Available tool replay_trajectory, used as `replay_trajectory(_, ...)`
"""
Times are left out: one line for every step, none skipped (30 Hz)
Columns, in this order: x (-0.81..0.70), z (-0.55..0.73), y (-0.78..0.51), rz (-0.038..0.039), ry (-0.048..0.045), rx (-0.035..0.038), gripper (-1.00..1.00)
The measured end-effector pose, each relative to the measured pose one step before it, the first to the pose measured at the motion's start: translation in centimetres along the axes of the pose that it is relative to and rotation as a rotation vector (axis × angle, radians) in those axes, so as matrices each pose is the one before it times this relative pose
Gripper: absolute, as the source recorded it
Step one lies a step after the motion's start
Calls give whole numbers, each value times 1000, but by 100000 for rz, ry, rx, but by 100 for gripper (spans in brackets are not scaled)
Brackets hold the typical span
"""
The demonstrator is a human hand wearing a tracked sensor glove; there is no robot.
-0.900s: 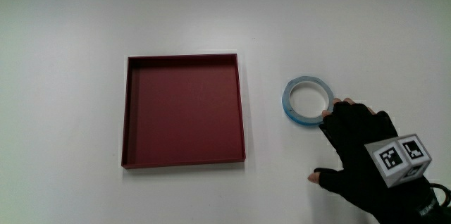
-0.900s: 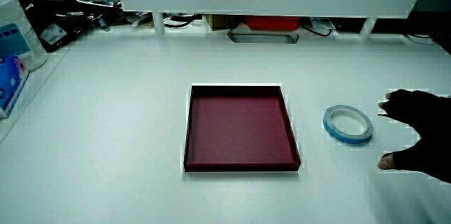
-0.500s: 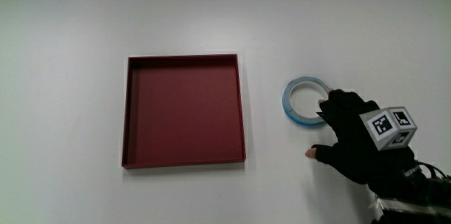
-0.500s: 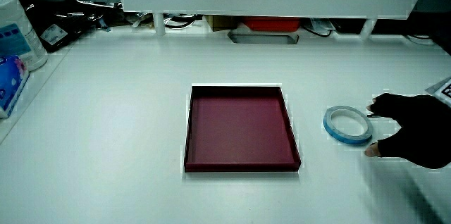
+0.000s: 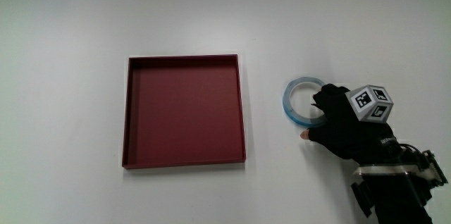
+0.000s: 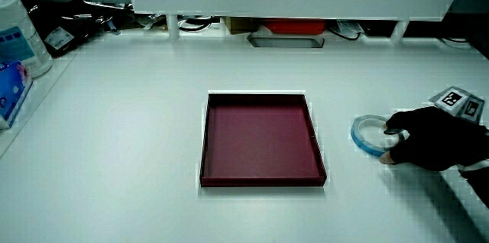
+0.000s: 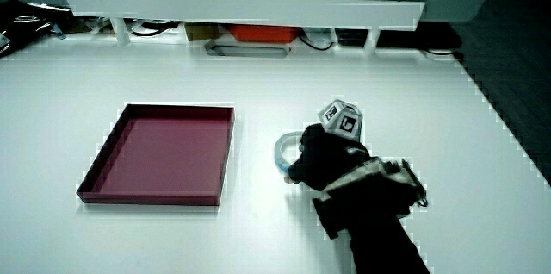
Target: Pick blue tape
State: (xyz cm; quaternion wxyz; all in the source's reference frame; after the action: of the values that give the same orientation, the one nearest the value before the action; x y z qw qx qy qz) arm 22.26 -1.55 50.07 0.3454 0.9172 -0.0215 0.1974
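The blue tape (image 5: 291, 98) is a thin ring lying flat on the white table beside the dark red tray (image 5: 184, 109). The gloved hand (image 5: 337, 127) covers the part of the ring nearer to the person. Its fingertips dip into the ring's hole and the thumb presses at the outer rim, so the hand is shut on the rim. In both side views the tape (image 6: 362, 130) (image 7: 283, 149) still rests on the table under the hand (image 6: 434, 140) (image 7: 324, 167). The patterned cube (image 5: 370, 102) sits on the back of the hand.
The shallow square tray (image 6: 260, 137) (image 7: 160, 153) holds nothing. A low white partition (image 6: 290, 1) runs along the table's edge farthest from the person, with a red box (image 6: 294, 24) and cables under it. A white container (image 6: 15, 33) and a blue packet (image 6: 8, 90) stand at a table corner.
The hand slid toward the tray onto the tape. Its spread fingers have curled, with fingertips now in the ring and the thumb drawn in to the rim. The tape has stayed put.
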Motion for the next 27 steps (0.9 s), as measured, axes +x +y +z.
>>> replay_trajectory(-118, -16, 84, -801, -839, 220, 0)
replay_trajectory(-65, -61, 67, 30, 497, -93, 0)
replay_trajectory(-215, 88, -64, 1159, -293, 830, 0)
replay_trajectory(257, -173, 248, -1379, -265, 234, 0)
replay_trajectory(-363, 179, -126, 1671, -686, 826, 0)
replay_trajectory(-156, -39, 22, 875, -1031, 1047, 0)
replay_trajectory(73, -253, 155, 481, 638, -965, 0)
replay_trajectory(-374, 83, -154, 664, -2179, 1722, 0)
replay_trajectory(-191, -31, -40, 744, -317, -142, 5)
replay_trajectory(-17, -116, 56, 319, -238, -385, 10)
replay_trajectory(-66, -50, 27, -292, -309, 801, 14)
replay_trajectory(-174, 42, -15, 91, -1297, 233, 19)
replay_trajectory(-88, -50, 45, 146, -1359, 764, 24)
replay_trajectory(-322, 55, -42, 1290, -1308, -190, 29)
replay_trajectory(-120, -140, 89, 348, -382, -318, 33)
replay_trajectory(2, -257, 164, -75, -639, -1226, 38)
replay_trajectory(-184, 74, -13, -516, 511, -376, 43)
replay_trajectory(29, -81, 81, 627, 368, -773, 48)
replay_trajectory(18, -95, 78, -453, -699, 21, 52)
replay_trajectory(-170, 56, 7, 207, 852, -730, 57)
replay_trajectory(-94, -48, 46, -62, -913, 366, 62)
replay_trajectory(-97, -79, 64, -157, -1176, -974, 67)
replay_trajectory(-241, 95, -99, 35, -1552, 1122, 71)
replay_trajectory(212, -270, 155, -508, -475, 307, 76)
replay_trajectory(-199, 85, -119, 849, -402, -81, 81)
replay_trajectory(107, -251, 135, 608, -397, -1015, 86)
replay_trajectory(-335, 195, -257, 675, -839, 1340, 90)
